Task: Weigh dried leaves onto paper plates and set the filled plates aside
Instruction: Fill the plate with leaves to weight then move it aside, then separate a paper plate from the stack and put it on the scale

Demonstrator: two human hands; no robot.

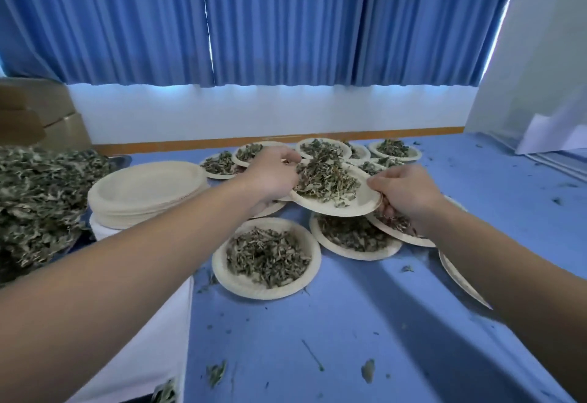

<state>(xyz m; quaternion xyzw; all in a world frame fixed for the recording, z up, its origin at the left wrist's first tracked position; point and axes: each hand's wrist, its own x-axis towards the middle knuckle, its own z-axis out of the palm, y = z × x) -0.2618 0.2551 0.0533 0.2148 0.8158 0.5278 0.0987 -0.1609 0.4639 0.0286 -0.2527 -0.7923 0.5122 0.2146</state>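
Nearest, right of the stack of empty plates (pixel 146 186), a filled plate (pixel 241 285) lying flat. Beyond, the loaded plate (pixel 349 209), raised, pinched at opposite rims by left hand (pixel 270 174) and right hand (pixel 409 193). Likely light, bendy, spill-prone: keep level, grip both rims. Farthest, more filled plates (pixel 413 156).

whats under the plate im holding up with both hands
Below the held plate lie other filled plates on the blue table; their far edges are covered by it, so anything between them is hidden.

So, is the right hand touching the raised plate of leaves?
Touching. The head view shows the right hand gripping the raised plate by its right rim, with no gap between them.
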